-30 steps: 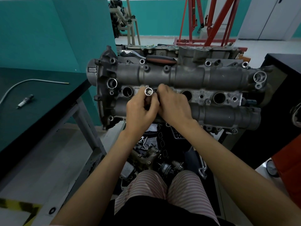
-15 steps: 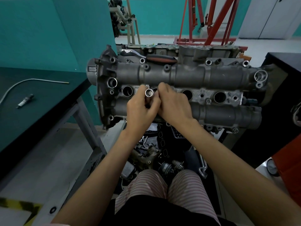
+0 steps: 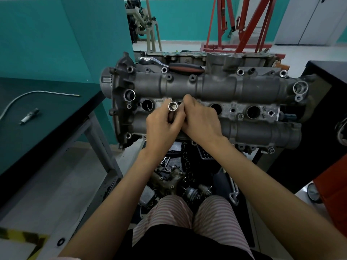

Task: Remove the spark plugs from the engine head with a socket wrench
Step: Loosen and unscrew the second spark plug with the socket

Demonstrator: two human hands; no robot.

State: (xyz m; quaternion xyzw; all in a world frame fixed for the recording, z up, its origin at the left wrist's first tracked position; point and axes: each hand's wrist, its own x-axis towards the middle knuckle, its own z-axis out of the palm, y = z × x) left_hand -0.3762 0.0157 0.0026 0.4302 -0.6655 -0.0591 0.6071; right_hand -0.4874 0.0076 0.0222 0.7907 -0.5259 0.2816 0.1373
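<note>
on the far left a spark plug [image 3: 29,116] lay on the dark bench [image 3: 56,117], beside a bent metal rod [image 3: 37,93]; any print on the plug was too small to read. the head [image 3: 216,91] sat across the middle on its stand, four plug wells in a row, and a faint stamped line beside the first well [image 3: 147,105] could not be made out. the left hand [image 3: 163,126] reached up with the wrist straight, fingers curled round a shiny socket [image 3: 173,106], its open end facing up, just over the second well. the right hand [image 3: 201,121] pressed against the left, fingers bent and bunched at the socket's side; whether it gripped the socket or something under it i could not tell. a ratchet [image 3: 172,65] with a black and red grip rested on the head's far edge. further right, a red hoist [image 3: 242,25] stood behind.
</note>
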